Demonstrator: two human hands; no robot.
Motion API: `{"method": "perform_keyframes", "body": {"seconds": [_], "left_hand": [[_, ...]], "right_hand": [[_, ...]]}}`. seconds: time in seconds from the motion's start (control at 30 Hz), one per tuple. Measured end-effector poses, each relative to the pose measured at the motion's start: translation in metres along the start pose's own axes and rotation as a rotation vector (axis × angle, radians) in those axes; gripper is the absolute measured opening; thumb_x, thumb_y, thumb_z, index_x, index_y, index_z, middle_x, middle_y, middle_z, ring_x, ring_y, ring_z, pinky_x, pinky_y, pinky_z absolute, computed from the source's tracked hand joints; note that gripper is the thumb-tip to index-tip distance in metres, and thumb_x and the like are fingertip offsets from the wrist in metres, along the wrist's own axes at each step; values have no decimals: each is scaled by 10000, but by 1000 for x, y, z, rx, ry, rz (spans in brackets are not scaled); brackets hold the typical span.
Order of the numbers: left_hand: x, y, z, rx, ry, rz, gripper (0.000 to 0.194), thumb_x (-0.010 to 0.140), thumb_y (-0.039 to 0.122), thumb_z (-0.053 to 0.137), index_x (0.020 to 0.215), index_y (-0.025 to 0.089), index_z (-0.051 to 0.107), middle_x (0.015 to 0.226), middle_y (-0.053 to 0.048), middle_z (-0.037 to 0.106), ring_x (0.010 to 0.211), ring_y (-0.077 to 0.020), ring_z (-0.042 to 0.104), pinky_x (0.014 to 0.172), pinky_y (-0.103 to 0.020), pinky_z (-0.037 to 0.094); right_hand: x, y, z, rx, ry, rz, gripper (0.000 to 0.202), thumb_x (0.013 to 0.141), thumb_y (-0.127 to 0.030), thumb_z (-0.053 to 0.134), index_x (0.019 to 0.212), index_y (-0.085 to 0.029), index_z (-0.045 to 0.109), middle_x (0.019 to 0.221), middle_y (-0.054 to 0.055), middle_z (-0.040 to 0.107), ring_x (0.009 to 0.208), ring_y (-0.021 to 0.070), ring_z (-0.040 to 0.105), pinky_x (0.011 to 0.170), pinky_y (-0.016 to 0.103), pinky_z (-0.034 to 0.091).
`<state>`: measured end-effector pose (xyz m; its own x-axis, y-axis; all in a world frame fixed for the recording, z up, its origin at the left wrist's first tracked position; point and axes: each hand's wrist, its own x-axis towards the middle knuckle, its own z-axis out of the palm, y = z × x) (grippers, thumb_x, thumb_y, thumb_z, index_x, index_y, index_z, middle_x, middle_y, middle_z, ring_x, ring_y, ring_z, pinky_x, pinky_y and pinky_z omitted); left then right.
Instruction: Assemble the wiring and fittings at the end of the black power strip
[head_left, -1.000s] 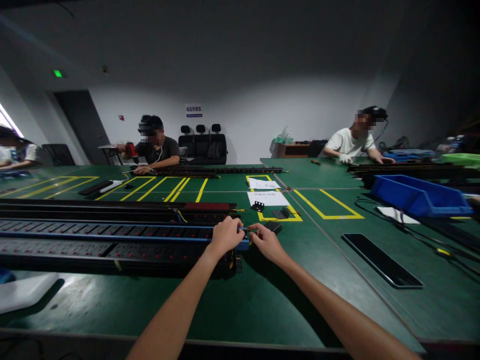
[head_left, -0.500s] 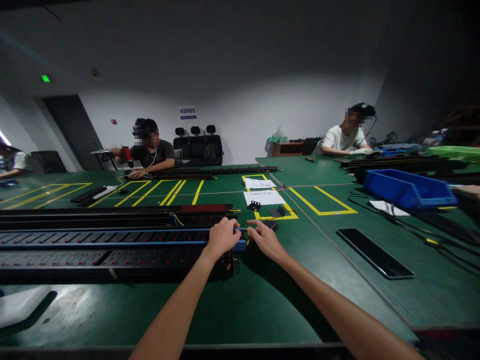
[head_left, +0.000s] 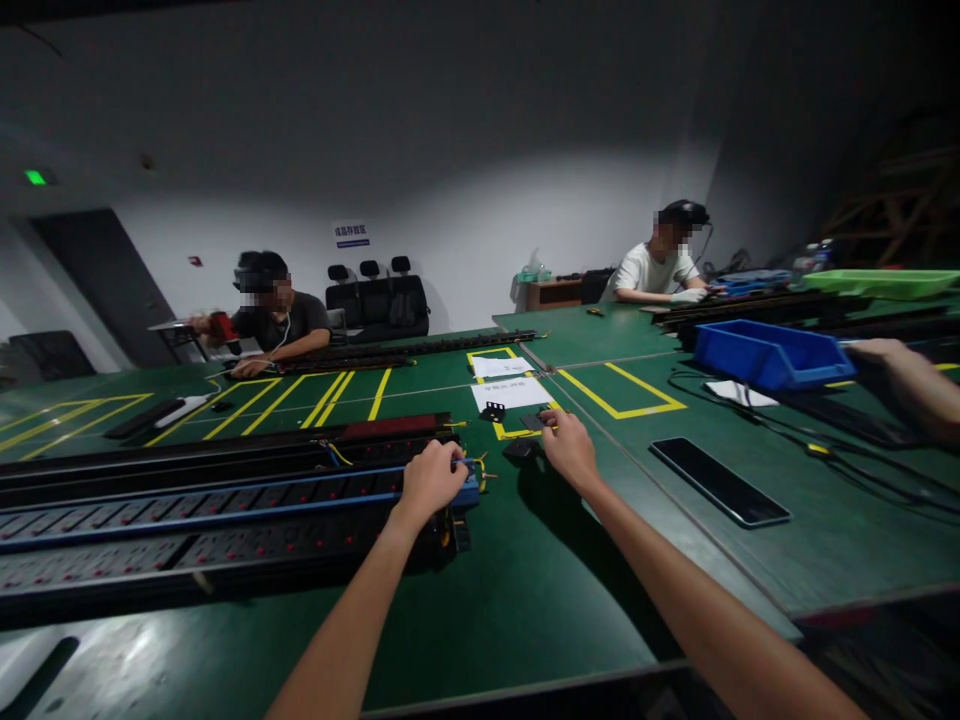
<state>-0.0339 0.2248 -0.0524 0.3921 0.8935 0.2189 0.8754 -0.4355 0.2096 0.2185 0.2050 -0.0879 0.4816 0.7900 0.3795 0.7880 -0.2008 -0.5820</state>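
Observation:
A long power strip [head_left: 247, 497] with blue edges and a row of black sockets lies across the left of the table. My left hand [head_left: 433, 477] is closed over its right end. Yellow wires [head_left: 480, 470] stick out past that end. My right hand [head_left: 571, 450] is at a small flat black bracket [head_left: 532, 422], its bent fingers on the right side of the piece and partly covering it. Left of it stands another black bracket [head_left: 493, 411] with holes. A small black block [head_left: 520, 451] lies just below my right fingertips.
More dark strips lie beside the blue one. Paper sheets [head_left: 510, 392] rest inside yellow tape. To the right are a phone [head_left: 718, 481], black cables [head_left: 817, 452] and a blue bin [head_left: 772, 355]. Another person's hand [head_left: 889, 360] is beside the bin. Two co-workers sit across the table.
My right hand has moved away from the strip's wired end to the flat black bracket. My left hand stays on the strip. Another person's hand has come in at the right. The view has shifted.

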Motion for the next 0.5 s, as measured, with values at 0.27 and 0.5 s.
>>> {"method": "perform_keyframes", "body": {"seconds": [0.27, 0.5], "left_hand": [[0, 1, -3, 5, -15, -7, 204, 875, 342, 532, 1001, 294, 685, 1020, -38, 648, 888, -230, 670, 751, -314, 488], [0, 2, -5, 2, -32, -13, 216, 906, 348, 505, 1005, 288, 688, 1035, -44, 651, 900, -235, 672, 761, -321, 491]], "right_hand": [[-12, -3, 5, -290, -108, -71, 482, 936, -456, 477, 1271, -143, 624, 1253, 197, 606, 1167, 331, 527, 903, 398, 428], [-13, 1, 13, -299, -181, -117, 499, 923, -538, 463, 1008, -129, 736, 1126, 238, 655, 1059, 349, 589, 849, 437, 432]]}}
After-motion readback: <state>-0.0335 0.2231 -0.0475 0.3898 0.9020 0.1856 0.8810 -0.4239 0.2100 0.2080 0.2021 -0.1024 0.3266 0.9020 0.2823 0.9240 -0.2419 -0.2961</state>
